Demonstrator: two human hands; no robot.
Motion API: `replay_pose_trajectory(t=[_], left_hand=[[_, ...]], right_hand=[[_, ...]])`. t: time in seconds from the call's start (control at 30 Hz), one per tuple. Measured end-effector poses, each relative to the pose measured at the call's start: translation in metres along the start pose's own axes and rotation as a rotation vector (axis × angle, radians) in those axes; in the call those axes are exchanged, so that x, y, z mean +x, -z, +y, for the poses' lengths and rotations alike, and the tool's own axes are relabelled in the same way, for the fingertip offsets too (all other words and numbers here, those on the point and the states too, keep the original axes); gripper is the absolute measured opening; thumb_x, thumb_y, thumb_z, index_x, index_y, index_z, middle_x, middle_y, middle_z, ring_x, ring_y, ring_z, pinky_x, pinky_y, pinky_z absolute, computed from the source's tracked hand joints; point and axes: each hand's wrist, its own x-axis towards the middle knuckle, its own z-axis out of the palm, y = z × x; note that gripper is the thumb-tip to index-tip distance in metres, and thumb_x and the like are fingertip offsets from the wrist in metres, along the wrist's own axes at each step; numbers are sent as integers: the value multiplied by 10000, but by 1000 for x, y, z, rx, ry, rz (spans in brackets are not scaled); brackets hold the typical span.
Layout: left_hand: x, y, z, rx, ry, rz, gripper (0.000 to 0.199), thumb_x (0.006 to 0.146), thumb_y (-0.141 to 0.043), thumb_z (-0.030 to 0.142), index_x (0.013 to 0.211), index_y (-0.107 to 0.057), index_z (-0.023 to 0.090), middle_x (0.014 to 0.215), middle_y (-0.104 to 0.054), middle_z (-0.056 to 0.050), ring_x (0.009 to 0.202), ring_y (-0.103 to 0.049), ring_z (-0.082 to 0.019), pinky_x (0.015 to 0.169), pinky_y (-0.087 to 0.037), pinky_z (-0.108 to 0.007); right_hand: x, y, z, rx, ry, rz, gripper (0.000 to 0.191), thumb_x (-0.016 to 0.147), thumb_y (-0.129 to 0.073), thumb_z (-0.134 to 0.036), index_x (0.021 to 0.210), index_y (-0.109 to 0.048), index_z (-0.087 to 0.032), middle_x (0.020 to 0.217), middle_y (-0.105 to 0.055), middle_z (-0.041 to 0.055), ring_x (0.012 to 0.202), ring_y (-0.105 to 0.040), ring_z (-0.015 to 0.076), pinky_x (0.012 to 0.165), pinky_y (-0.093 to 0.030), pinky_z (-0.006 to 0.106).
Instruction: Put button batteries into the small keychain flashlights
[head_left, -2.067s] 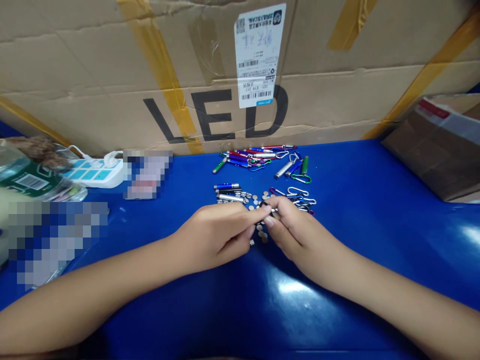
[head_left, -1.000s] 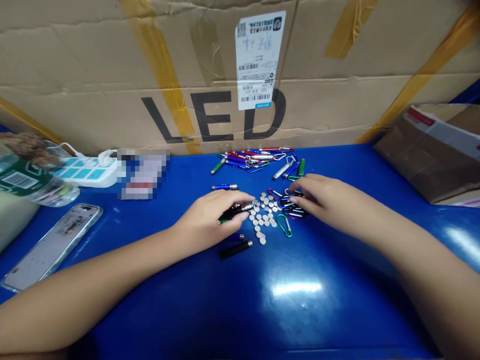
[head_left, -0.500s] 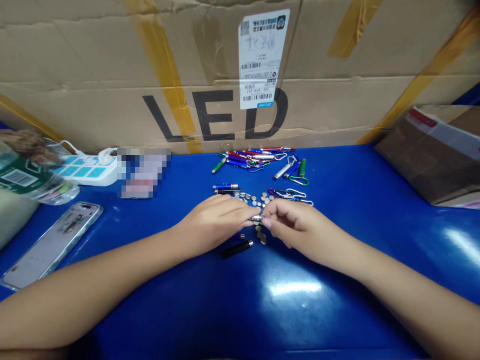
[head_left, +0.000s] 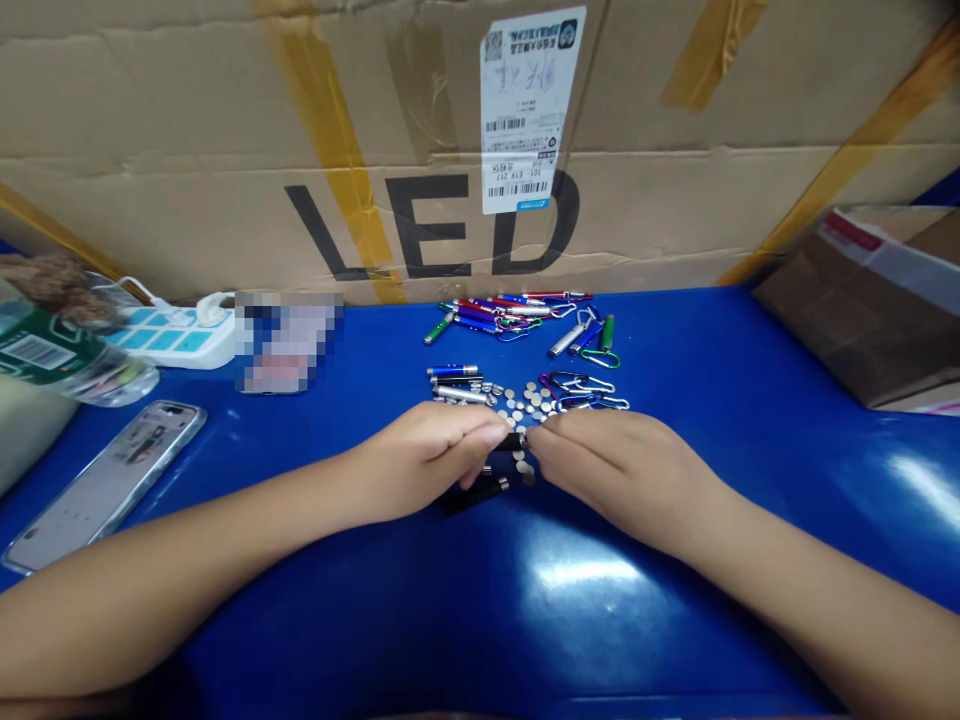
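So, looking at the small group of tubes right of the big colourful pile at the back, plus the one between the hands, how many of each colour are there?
Silver tube: 1
Blue tube: 1
Green tube: 1
Black tube, between the left hand and right hand: 1
Total: 4

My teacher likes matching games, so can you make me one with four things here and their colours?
Things:
1. Tube in the left hand
2. Bottle label
3. Box marked LED
4. Small round discs

Colours:
A. Mostly green
B. Silvery
C. Black
D. Brown

Right pairs: 1-C, 2-A, 3-D, 4-B
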Motion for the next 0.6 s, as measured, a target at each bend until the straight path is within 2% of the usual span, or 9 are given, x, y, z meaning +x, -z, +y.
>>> replay_pose_trajectory(t=[0.03,0.1,0.17,0.23,0.3,0.43,0.5,0.53,0.6], left_hand=[[-1,-1,0,1,1,17,275,979,-378,367,980,-567,166,723,-638,22,646,-589,-96,611,-426,-196],[-2,-4,-1,93,-47,76,260,931,-499,378,1104,-548,191,900,-690,-5,800,-645,-126,696,-458,-211],[-3,-7,-1,204,-96,109,219,925,-513,365,1056,-586,205,998,-694,-24,909,-652,-156,763,-466,-235],[-4,-8,0,179,-86,116,197,944,-476,337,1011,-607,205,965,-700,-24,891,-655,-153,762,-468,-238],[-5,-6,4,-1,-10,81,202,946,-466,335,978,-604,192,807,-685,-7,741,-642,-122,674,-466,-213],[-6,0,13,-561,287,-186,391,963,-369,460,735,-503,171,495,-501,56,404,-448,-64,437,-377,-174],[-6,1,15,-717,365,-296,456,961,-311,520,709,-469,175,478,-487,57,364,-412,-64,392,-349,-176],[-6,0,15,-703,358,-293,460,964,-296,521,732,-489,174,506,-518,47,376,-433,-67,400,-359,-179],[-6,-3,15,-459,256,-164,402,955,-357,504,847,-557,172,669,-625,9,498,-540,-82,484,-416,-189]], right_hand=[[1,0,0,73,-54,-17,181,910,-436,-143,798,-573,-179,663,-580,2,594,-518,122,540,-352,237],[2,-1,-1,246,-171,-51,111,885,-491,-141,806,-560,-177,666,-588,-15,599,-541,97,550,-381,200],[2,-3,-1,322,-220,-88,91,874,-510,-140,804,-554,-179,667,-592,-24,600,-554,83,561,-398,183],[0,-4,-1,230,-161,-93,131,887,-482,-148,790,-565,-179,657,-586,-15,586,-546,97,543,-397,207],[-1,-1,-3,39,-11,-68,197,903,-443,-138,781,-590,-183,655,-595,0,575,-535,121,527,-387,247],[-1,11,-10,-229,304,57,252,896,-441,-87,782,-635,-200,666,-651,6,572,-543,134,531,-386,287],[0,14,-12,-233,333,82,239,892,-452,-84,797,-638,-199,658,-655,7,577,-550,135,532,-388,291],[0,14,-12,-201,302,78,226,896,-454,-96,798,-632,-195,652,-648,9,575,-548,136,531,-386,290],[0,10,-10,-52,155,24,188,900,-463,-129,793,-607,-186,651,-626,5,573,-544,122,528,-383,267]])
